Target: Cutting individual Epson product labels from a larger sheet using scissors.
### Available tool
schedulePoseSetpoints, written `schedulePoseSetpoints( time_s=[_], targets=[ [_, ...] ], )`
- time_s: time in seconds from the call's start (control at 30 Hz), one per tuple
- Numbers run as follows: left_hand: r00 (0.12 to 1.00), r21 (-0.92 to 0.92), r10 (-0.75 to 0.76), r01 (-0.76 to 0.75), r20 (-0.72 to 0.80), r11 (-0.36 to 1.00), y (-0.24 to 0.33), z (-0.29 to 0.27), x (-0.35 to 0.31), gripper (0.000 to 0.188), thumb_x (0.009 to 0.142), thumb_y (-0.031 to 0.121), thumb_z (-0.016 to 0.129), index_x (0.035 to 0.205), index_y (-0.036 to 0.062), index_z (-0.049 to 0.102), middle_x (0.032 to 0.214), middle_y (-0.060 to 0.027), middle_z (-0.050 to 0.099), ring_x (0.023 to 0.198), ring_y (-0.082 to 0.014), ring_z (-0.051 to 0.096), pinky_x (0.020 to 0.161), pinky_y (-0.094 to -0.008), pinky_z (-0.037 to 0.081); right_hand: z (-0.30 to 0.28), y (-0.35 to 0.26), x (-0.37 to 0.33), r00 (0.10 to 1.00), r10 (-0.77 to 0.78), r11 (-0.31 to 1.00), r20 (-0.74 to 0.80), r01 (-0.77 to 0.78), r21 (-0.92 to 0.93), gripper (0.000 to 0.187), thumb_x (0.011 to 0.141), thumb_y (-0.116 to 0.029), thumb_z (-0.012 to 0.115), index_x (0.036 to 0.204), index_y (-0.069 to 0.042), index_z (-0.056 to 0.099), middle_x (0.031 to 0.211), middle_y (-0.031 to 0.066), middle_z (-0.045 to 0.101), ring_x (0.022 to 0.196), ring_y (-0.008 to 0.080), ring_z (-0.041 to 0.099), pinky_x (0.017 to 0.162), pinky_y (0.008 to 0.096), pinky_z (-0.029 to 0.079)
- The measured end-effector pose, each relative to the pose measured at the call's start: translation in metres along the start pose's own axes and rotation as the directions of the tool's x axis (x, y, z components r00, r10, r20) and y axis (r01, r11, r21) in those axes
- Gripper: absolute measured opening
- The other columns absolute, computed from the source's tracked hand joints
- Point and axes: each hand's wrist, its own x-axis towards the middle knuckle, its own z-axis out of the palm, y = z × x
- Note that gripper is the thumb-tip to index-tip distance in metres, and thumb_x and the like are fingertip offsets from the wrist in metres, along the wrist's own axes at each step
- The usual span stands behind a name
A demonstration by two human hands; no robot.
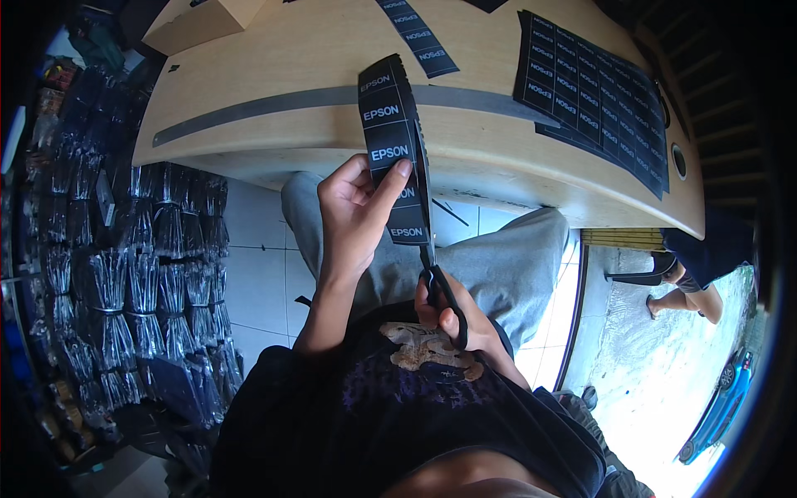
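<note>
From where I'm standing, the seated person is holding a black label strip (pixel 378 91) in the left hand (pixel 353 216), the thumb pressing its printed face and the fingers curling behind. The strip is standing nearly upright over the lap, its upper part showing against the wooden table (pixel 282 66). The right hand (pixel 477 319) is gripping black scissors (pixel 451 307) by the handles, below the strip; the blades are pointing up at its lower right edge (I can't tell how far they are parted).

On the table, a long grey ruler (pixel 241 110) is running along the near side, passing behind the strip. Black label sheets (pixel 589 75) are lying at the right, overlapping one another, and a second strip (pixel 419 37) is lying near the middle. A cardboard box (pixel 203 29) is sitting at the far left. On the left, dark plastic-wrapped bundles (pixel 108 274) are standing in rows; outside, a blue car (pixel 721 407) is showing.
</note>
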Motion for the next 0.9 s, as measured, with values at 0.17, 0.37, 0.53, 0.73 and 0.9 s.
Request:
schedulePoseSetpoints(
  time_s=[0.17,0.37,0.53,0.73,0.9],
  targets=[
    [0.999,0.039,0.029,-0.030,0.030,0.999,-0.001,0.004,-0.002,0.010,0.084,0.005,0.066,0.088,-0.0039,0.062,0.081,-0.0053,0.065,0.070,-0.0045,0.057,0.061,-0.0184,0.046,-0.003,-0.003,0.003,1.000,-0.024,1.000,-0.018,0.024,-0.018,0.073,0.076,-0.075,0.044,0.085,-0.003,0.043,0.072,0.0044,0.046,0.067,0.0151,0.046,0.063,0.0297,0.039],
    [1.000,0.040,0.003,-0.004,0.021,0.999,0.001,0.005,-0.005,0.009,0.084,0.004,0.065,0.087,-0.0036,0.062,0.079,-0.0042,0.064,0.068,-0.0038,0.056,0.060,-0.0184,0.045,-0.001,-0.006,0.004,0.999,-0.035,0.999,-0.032,0.035,0.003,0.070,0.079,-0.072,0.044,0.087,-0.003,0.044,0.072,0.0045,0.046,0.067,0.0147,0.046,0.063,0.0292,0.038],
    [1.000,0.005,0.007,-0.007,0.014,1.000,-0.001,0.005,-0.004,0.010,0.084,0.005,0.065,0.088,-0.0039,0.062,0.080,-0.0047,0.064,0.069,-0.0040,0.056,0.060,-0.0184,0.045,0.000,-0.004,0.004,0.998,-0.043,0.999,-0.035,0.043,-0.008,0.065,0.084,-0.067,0.042,0.087,-0.002,0.044,0.072,0.0044,0.046,0.066,0.0147,0.046,0.063,0.0298,0.039],
    [1.000,-0.014,-0.026,0.026,0.001,1.000,0.001,0.005,-0.004,0.012,0.085,0.006,0.065,0.090,-0.0042,0.062,0.082,-0.0058,0.065,0.071,-0.0044,0.057,0.062,-0.0190,0.046,0.005,-0.005,0.004,0.998,-0.021,0.999,-0.054,0.023,0.041,0.061,0.086,-0.064,0.042,0.085,-0.003,0.045,0.069,0.0024,0.045,0.062,0.0124,0.045,0.058,0.0282,0.038],
    [0.999,-0.036,-0.039,0.039,0.005,0.999,-0.001,0.004,-0.004,0.012,0.085,0.006,0.065,0.090,-0.0046,0.061,0.082,-0.0059,0.065,0.072,-0.0050,0.057,0.064,-0.0192,0.046,0.005,-0.003,0.005,0.998,-0.019,0.998,-0.064,0.023,0.057,0.059,0.086,-0.063,0.043,0.084,-0.004,0.044,0.067,0.0011,0.044,0.058,0.0101,0.043,0.054,0.0261,0.037]
  ],
)
